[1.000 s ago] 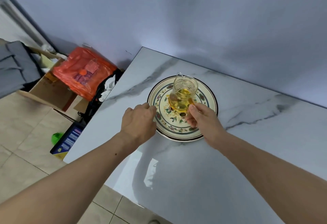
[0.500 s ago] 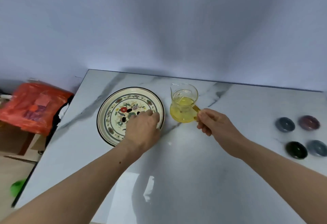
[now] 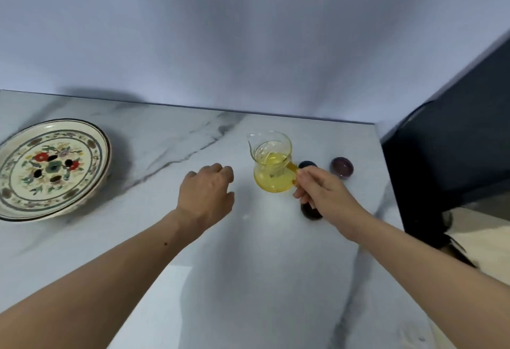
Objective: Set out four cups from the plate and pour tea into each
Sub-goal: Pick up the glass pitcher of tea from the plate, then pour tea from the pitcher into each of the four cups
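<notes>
Right hand (image 3: 321,193) grasping the glass pitcher (image 3: 273,164) by its handle should tip slowly over the nearest cup (image 3: 342,167); left hand (image 3: 208,194) hovers released.

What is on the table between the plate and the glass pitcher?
Only the left hand, above bare marble table, between plate and glass pitcher; head view.

free: marble table (image 3: 248,279) centre | blocked: pitcher (image 3: 271,166), cups (image 3: 342,166) right
</notes>
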A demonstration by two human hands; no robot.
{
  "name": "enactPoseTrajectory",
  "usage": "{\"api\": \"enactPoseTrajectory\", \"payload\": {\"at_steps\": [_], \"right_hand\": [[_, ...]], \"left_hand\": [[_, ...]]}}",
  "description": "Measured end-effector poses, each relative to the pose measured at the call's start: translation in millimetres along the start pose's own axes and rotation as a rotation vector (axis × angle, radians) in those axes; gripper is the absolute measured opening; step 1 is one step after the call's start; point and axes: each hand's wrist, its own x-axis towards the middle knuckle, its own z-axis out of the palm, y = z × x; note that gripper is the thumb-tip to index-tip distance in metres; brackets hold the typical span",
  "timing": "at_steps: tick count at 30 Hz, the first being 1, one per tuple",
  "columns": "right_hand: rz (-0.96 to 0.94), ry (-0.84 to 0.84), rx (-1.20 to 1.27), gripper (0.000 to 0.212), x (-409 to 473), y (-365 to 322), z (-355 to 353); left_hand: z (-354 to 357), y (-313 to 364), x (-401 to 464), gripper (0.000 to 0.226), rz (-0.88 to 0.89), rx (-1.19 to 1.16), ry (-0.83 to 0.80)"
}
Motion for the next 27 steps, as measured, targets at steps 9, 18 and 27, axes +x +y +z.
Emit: {"api": "enactPoseTrajectory", "payload": {"at_steps": [9, 18, 27], "right_hand": [[-0.015, 0.121, -0.055, 0.030, -11, 57, -122], [-0.113, 0.327, -0.211, 0.031, 2, 103, -184], [-0.204, 0.417, -0.441, 0.037, 36, 146, -217]], "left_hand": [[41, 111, 35, 0.032, 0.084, -0.010, -0.047], [78, 162, 84, 0.030, 0.131, -0.022, -0.003], [122, 185, 139, 0.034, 0.146, -0.088, 0.131]]}}
